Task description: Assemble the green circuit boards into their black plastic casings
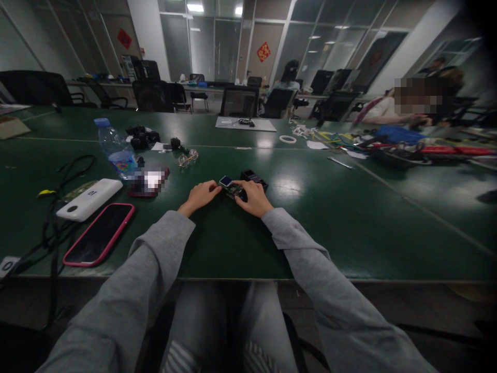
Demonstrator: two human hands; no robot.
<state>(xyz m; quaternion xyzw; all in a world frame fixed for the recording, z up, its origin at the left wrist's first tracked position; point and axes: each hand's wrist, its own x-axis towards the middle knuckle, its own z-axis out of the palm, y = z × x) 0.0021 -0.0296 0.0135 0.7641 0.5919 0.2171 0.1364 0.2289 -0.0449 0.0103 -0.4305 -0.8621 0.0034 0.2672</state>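
Between my hands, just above the green table [225,248], is a small circuit board [232,190] with a little display screen [225,181] at its upper left. My right hand [254,199] grips the board's right side, thumb below and fingers over the top edge. At the left edge, my left hand [200,197] is closed, its thumb and fingertips pinched against the board. Fine details of the board are too small to make out. Right behind my right hand sits a small black box [256,178], partly covered by the fingers.
Left lie a pink-cased phone [99,235], a white power bank [90,199], another phone [149,182], a water bottle [116,150], glasses [188,158] and black cables [52,223]. A tape roll [288,139] and tangled wires [334,137] lie far right, near another person [388,111].
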